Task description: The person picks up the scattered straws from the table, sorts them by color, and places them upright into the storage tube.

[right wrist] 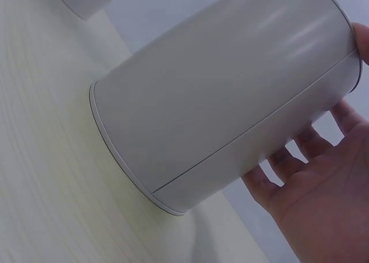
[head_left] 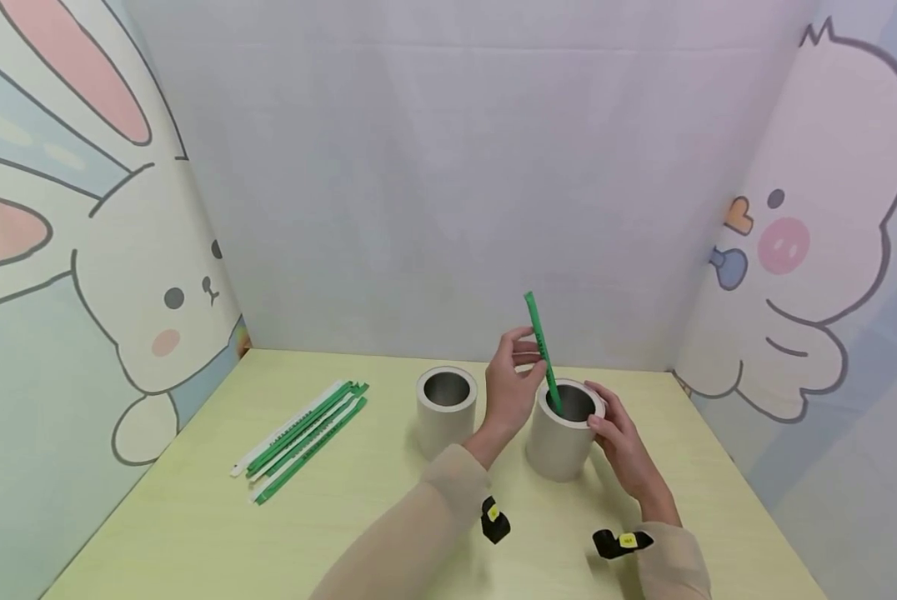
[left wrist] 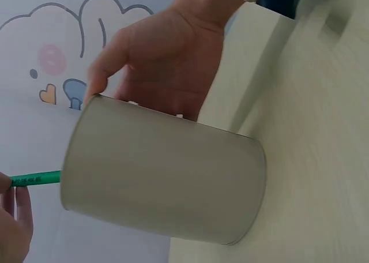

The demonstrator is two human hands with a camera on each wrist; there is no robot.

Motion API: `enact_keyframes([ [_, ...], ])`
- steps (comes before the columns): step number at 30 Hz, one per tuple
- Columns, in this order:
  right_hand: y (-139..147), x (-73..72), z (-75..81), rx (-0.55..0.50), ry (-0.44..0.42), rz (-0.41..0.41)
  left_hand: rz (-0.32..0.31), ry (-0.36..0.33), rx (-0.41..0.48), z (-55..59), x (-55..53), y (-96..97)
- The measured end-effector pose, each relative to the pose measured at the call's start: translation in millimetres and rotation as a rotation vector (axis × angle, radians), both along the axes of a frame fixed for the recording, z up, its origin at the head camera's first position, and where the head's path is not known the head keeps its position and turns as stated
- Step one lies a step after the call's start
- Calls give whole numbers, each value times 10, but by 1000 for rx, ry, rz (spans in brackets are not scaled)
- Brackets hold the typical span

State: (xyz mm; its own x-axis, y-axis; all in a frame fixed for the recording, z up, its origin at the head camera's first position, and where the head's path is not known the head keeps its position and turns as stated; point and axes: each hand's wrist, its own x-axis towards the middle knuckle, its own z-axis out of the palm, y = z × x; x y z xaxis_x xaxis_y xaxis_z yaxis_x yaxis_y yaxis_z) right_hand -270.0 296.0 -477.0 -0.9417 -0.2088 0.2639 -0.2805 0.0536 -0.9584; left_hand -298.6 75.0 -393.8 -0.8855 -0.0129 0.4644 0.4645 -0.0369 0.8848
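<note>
Between the thumb and fingers of my left hand [head_left: 514, 379] is a slim green wrapped straw [head_left: 540, 337] with printed lettering. It stands tilted, its lower end inside the mouth of the right-hand pale cylindrical canister [head_left: 558, 450]. My right hand [head_left: 624, 446] grips this canister from the right, thumb at the rim and fingers along the far side. In the left wrist view, the left hand [left wrist: 14, 228] pinches the straw [left wrist: 37, 178] just beyond the canister's rim. The right wrist view shows the right hand's fingers [right wrist: 279, 165] against the canister wall.
A second pale canister [head_left: 446, 421], dark inside, stands to the left of the gripped one. Farther left on the light wooden table [head_left: 193, 542] lies a bundle of green and white wrapped straws [head_left: 306, 442]. Printed cloth walls [head_left: 448, 183] close off the back and sides.
</note>
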Motion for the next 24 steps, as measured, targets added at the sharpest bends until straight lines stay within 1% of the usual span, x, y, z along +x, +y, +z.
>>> enact_keyframes([
  [4, 9, -11, -15, 4, -1, -3, -13, -49, -34, -170, -6, 55],
  [7, 7, -11, -17, 6, 1, -2, -15, -71, -49, -242, -15, 59],
  [10, 11, -6, -26, 5, 5, 2, -18, -62, -66, -236, -19, 7],
  [13, 19, 1, -39, -4, 12, 4, -24, -40, -83, -156, -23, -118],
  [15, 19, 3, -44, -9, 14, 6, -33, -28, -103, -67, -20, -265],
  [18, 18, 0, -48, -9, 14, 5, -47, 6, -158, 87, 8, -605],
  [19, 16, -2, -47, -8, 12, 4, -47, 20, -184, 136, 17, -748],
  [21, 13, -5, -45, -8, 7, 1, -25, 47, -252, 208, 32, -1059],
  [23, 9, -8, -41, -9, 4, 0, 14, 70, -334, 244, 34, -1391],
  [24, 6, -8, -38, -12, 3, 1, 32, 69, -379, 254, 36, -1558],
])
